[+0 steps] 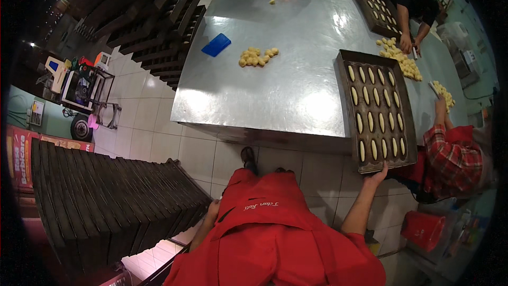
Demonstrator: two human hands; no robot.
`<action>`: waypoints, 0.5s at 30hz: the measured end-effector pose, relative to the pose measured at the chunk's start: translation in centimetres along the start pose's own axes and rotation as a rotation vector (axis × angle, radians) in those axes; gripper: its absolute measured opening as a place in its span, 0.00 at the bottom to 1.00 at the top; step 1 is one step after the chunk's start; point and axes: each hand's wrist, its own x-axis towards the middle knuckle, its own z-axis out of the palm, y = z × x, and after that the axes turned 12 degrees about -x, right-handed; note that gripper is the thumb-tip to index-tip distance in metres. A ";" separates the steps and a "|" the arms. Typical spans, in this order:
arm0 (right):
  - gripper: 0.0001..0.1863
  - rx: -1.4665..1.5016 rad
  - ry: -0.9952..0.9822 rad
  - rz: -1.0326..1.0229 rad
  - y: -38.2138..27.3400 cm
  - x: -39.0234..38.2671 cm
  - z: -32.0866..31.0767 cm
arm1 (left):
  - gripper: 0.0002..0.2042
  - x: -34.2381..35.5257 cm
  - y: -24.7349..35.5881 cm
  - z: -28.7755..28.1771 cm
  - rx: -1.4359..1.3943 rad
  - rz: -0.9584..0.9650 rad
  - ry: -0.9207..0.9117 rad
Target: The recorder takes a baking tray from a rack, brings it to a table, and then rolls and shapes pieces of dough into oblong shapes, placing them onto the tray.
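Observation:
My right hand [376, 175] grips the near end of a dark metal baking tray [365, 166]. Rows of slim, pale dough pieces [381, 122] lie in this tray, which rests partly on the metal table and juts past its near edge. Low at my left side, beside the red apron [264, 201], hangs my left hand [212, 211]. Its fingers are mostly hidden, with a small pale spot at their tips that I cannot make out. The nearest thing to it is a long stack of dark trays [116, 201].
On the shiny table [264, 92] are a blue scraper [216, 45] and several dough balls [257, 57]. Co-workers handle dough at the far edge and right side, near another filled tray [374, 10]. More dark trays [159, 32] rise at the left.

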 end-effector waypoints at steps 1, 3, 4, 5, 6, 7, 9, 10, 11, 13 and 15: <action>0.37 -0.030 -0.002 -0.007 0.0 -0.1 0.1 | 0.28 1.1 -2.8 -0.3 -0.045 -0.021 -0.060; 0.34 -0.015 -0.005 0.049 0.2 1.4 -0.5 | 0.28 2.0 -12.3 -2.1 -0.158 -0.090 -0.031; 0.31 -0.008 -0.032 0.084 0.6 1.8 0.0 | 0.29 4.3 -12.1 -0.6 -0.304 -0.147 -0.006; 0.31 -0.014 -0.038 0.088 0.7 1.3 0.4 | 0.29 4.1 -12.4 -0.8 -0.311 -0.152 -0.001; 0.31 -0.011 -0.028 0.060 0.8 0.7 0.9 | 0.28 3.8 -12.8 -1.5 0.025 -0.047 -0.043; 0.30 -0.006 -0.018 0.028 0.9 0.1 1.3 | 0.28 3.1 -12.1 -2.2 0.360 0.058 -0.087; 0.35 0.028 -0.101 -0.024 0.9 -0.4 -0.3 | 0.28 0.4 -6.4 -1.6 0.150 -0.073 -0.056; 0.34 0.022 -0.039 -0.060 0.7 -1.2 -1.2 | 0.27 -1.2 1.3 -1.6 -0.040 -0.207 -0.033; 0.34 0.008 -0.012 -0.063 0.8 -1.7 -0.7 | 0.27 -1.6 2.1 -2.1 -0.060 -0.214 -0.013; 0.33 0.034 -0.050 -0.015 0.9 -3.2 0.2 | 0.26 -1.1 2.5 -2.3 0.038 -0.010 0.128; 0.33 0.009 0.010 -0.018 0.6 -6.3 2.2 | 0.25 0.0 2.2 -2.1 -0.073 -0.023 0.132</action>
